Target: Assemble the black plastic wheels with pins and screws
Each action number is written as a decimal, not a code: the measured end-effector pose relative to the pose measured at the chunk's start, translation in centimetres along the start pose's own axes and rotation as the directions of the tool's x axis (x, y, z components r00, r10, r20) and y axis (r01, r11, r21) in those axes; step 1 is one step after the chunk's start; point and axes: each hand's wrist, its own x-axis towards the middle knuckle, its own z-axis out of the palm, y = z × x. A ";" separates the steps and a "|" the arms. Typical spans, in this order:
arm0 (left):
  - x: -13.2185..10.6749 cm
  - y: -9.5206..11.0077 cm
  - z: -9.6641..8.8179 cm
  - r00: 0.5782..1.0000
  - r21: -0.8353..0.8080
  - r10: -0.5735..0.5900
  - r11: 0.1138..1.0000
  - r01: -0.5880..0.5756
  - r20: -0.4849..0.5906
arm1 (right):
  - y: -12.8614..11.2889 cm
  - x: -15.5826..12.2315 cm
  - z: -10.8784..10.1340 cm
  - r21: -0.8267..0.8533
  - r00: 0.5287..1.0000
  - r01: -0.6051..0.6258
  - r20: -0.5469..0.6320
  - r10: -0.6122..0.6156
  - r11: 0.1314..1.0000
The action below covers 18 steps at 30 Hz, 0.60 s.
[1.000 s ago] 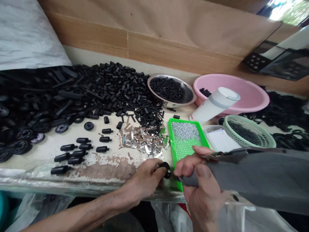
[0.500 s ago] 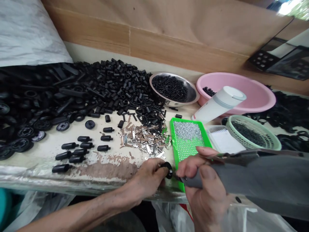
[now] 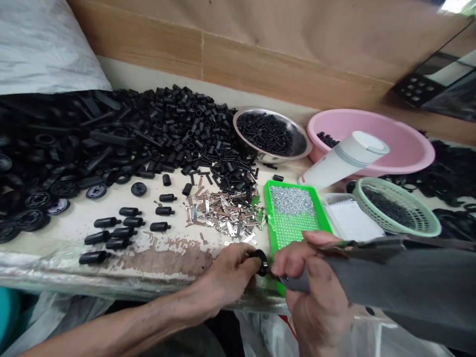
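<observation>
Cut off by the right edge, a long grey object (image 3: pixel 401 282) shows only in part; its narrow tip is hard to make out among the fingers of the right hand (image 3: pixel 320 297), which curl round it. The left hand (image 3: pixel 231 272) — forearm rising from lower left — pinches a black disc (image 3: pixel 262 263) between thumb and fingers. The disc, partly covered, stands edge-up beside the green tray (image 3: pixel 273 235).
</observation>
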 end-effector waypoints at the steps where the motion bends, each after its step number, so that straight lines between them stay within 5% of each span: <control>1: 0.0 0.0 0.0 1.000 -0.013 -0.003 1.000 0.003 -0.005 | 0.0 0.0 0.1 0.059 1.000 0.006 0.011 -0.007 0.998; 10: 0.1 0.8 -0.3 0.993 -0.180 -0.120 0.976 0.120 0.011 | 0.8 0.2 0.5 0.205 0.988 0.044 0.134 -0.073 0.978; 14: 0.2 0.6 -2.0 0.976 -0.260 -0.162 0.946 0.196 0.146 | -1.0 1.5 0.6 0.273 0.993 0.027 0.103 -0.057 0.962; 18: -0.7 0.2 -4.4 0.915 -0.320 -0.238 0.883 0.343 0.326 | -3.6 3.1 0.2 0.258 0.998 0.058 -0.048 -0.047 0.964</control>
